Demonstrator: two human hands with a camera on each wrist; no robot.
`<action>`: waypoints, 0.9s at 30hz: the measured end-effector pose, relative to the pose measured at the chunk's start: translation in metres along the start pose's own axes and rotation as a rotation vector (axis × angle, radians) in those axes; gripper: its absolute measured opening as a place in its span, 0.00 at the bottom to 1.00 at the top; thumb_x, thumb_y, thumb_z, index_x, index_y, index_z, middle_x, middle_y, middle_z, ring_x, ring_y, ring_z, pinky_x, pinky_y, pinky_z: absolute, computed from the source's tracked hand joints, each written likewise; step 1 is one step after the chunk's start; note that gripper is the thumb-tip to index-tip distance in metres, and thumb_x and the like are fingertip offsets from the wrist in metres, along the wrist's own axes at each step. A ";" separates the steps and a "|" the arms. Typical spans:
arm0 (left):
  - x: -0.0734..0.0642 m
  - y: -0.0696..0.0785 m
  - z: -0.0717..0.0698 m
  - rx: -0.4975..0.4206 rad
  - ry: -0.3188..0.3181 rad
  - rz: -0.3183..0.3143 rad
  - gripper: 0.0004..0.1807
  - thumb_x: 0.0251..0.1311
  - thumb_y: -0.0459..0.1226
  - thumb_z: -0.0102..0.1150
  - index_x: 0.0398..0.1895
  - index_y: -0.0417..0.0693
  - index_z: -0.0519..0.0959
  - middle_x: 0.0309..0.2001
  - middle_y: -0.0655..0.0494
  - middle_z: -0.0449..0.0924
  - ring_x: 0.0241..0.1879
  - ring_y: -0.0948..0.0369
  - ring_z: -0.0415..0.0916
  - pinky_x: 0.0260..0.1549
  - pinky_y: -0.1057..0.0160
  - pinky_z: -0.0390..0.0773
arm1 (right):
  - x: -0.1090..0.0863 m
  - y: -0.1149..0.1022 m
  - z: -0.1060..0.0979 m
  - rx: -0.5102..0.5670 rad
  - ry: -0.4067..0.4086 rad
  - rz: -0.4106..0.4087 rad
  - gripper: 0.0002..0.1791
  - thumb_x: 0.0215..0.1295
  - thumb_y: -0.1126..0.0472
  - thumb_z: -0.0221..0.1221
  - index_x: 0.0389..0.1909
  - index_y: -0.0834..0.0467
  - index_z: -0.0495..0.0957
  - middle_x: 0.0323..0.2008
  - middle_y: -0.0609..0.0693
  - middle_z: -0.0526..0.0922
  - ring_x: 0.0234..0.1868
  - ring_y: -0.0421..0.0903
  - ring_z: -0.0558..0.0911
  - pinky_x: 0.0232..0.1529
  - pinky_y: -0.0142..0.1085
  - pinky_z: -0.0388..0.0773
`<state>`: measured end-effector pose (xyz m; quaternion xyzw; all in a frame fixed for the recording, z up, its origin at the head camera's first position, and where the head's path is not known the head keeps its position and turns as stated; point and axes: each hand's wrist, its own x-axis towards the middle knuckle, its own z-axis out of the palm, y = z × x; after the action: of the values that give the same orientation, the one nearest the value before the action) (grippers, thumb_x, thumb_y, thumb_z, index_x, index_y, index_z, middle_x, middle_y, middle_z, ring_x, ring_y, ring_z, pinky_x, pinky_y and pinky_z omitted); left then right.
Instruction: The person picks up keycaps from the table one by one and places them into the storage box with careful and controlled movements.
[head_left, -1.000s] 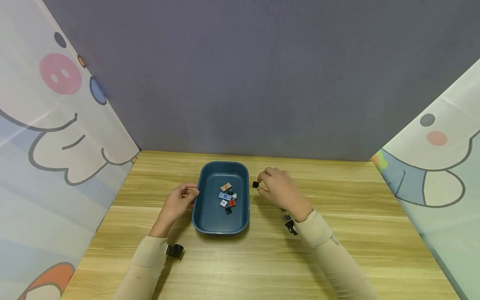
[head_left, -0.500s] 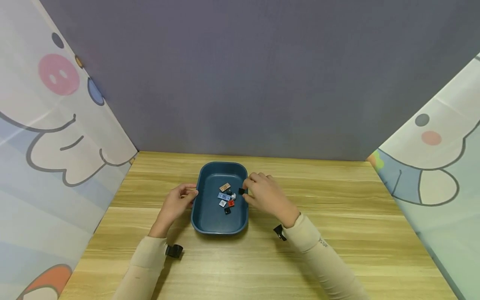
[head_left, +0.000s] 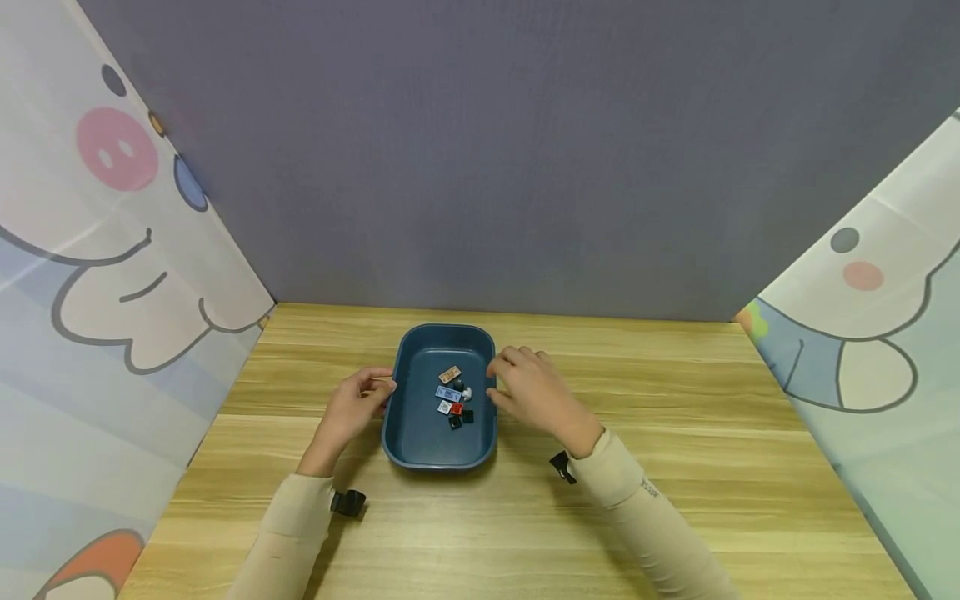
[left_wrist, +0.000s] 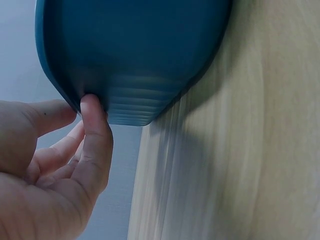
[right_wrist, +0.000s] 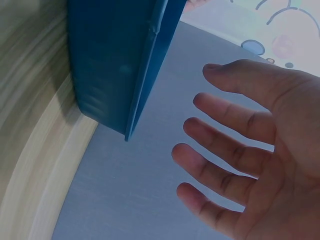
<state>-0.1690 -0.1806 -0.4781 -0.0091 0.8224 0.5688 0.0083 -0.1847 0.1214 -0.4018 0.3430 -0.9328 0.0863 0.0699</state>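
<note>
A deep blue rectangular tray stands on the table. My left hand pinches its left rim; in the left wrist view the thumb and a finger meet across the edge. Over the right rim hovers my right hand, holding nothing, fingers spread and relaxed in the right wrist view. Inside the tray lie small pieces: an orange oblong, a light blue oblong, a white square, a red square, a small white piece, and several black pieces, one a square.
The wood-grain table runs up to a grey panel at the back. Cartoon-printed panels flank it at both sides. Black wrist straps show beside the sleeves.
My right hand has carried a black square leftward over the tray and let it go; it now lies beside the red square, which has shifted slightly left. The left hand stays at the rim.
</note>
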 end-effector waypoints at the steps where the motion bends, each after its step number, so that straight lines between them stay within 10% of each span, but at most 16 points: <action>1: 0.000 0.000 0.000 -0.001 -0.001 -0.001 0.17 0.72 0.35 0.58 0.58 0.35 0.77 0.46 0.37 0.83 0.40 0.49 0.81 0.33 0.63 0.85 | -0.001 0.001 0.000 0.002 0.003 0.003 0.12 0.66 0.54 0.67 0.44 0.55 0.83 0.46 0.51 0.80 0.46 0.51 0.78 0.47 0.46 0.76; 27: 0.000 0.000 0.001 -0.015 -0.006 -0.008 0.19 0.72 0.36 0.58 0.60 0.33 0.75 0.48 0.35 0.82 0.37 0.53 0.81 0.33 0.60 0.85 | -0.068 0.034 -0.014 -0.058 0.064 0.057 0.13 0.59 0.59 0.73 0.42 0.57 0.83 0.44 0.51 0.81 0.46 0.54 0.80 0.46 0.53 0.78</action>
<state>-0.1686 -0.1797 -0.4789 -0.0109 0.8181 0.5748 0.0132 -0.1546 0.1928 -0.4051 0.3113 -0.9415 0.0722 0.1072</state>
